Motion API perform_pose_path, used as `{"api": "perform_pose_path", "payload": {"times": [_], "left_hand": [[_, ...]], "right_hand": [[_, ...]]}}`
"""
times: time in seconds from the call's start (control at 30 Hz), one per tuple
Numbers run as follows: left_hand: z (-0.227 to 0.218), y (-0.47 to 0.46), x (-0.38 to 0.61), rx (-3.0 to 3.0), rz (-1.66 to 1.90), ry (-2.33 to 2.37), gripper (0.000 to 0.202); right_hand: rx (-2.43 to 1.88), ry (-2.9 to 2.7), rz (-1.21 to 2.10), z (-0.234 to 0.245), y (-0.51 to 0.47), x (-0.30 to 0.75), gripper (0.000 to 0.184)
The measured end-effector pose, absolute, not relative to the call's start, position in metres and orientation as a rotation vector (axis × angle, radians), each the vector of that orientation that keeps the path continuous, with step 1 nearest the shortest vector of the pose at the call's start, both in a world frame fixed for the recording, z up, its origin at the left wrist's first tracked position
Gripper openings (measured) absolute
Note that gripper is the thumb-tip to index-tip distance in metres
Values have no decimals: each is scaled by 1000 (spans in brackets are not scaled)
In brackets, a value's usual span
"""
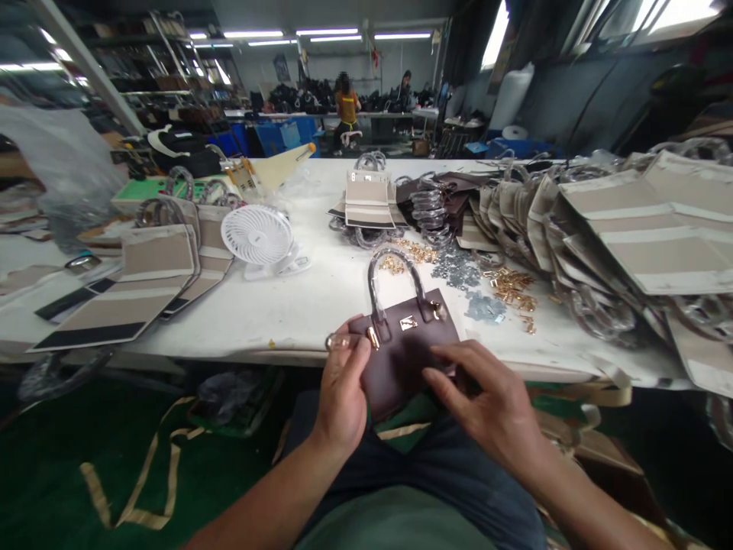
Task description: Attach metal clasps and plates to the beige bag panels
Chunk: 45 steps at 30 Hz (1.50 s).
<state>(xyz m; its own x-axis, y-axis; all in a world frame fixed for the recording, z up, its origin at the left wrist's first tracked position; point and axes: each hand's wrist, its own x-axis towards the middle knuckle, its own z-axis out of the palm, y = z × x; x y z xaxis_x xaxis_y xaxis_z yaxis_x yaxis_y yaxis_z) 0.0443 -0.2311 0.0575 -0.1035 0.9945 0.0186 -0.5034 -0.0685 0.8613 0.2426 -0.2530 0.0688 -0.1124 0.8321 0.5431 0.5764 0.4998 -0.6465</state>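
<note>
A small dark brown handbag panel (409, 347) with a wrapped handle (395, 275) and gold fittings rests at the table's front edge, over my lap. My left hand (342, 389) grips its left edge, thumb near a gold clasp. My right hand (486, 397) lies on the lower right part of the panel, fingers curled and pressing on it.
On the white table (275, 305) lie a small white fan (257, 237), beige bag panels at left (154, 283), a big stack at right (647, 237), brown pieces (452, 195), and scattered gold and silver hardware (509, 286). People work at far tables (347, 107).
</note>
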Motion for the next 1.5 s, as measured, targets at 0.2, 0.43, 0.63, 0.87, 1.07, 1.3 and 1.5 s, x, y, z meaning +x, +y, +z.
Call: {"api": "perform_pose_path", "payload": {"times": [0.2, 0.43, 0.63, 0.87, 1.07, 1.3, 1.5], "left_hand": [[85, -272, 65, 1110, 1340, 692, 78], [116, -253, 44, 1542, 1575, 823, 56], [162, -214, 25, 1771, 1701, 714, 90], [130, -213, -3, 1314, 1868, 762, 91], [41, -253, 0, 908, 919, 711, 83], [-28, -239, 30, 587, 925, 951, 50], [-54, -222, 41, 411, 1014, 1069, 42]], "right_hand": [[-1213, -1750, 291, 105, -264, 204, 43], [-1130, -1661, 535, 167, -260, 258, 17], [-1144, -1777, 684, 221, -233, 310, 29], [-1247, -1798, 1137, 219, -200, 317, 37], [-1239, -1869, 1701, 143, -176, 288, 36], [-1383, -1794, 1581, 78, -124, 260, 31], [-1386, -2093, 1503, 39, -82, 257, 27]]}}
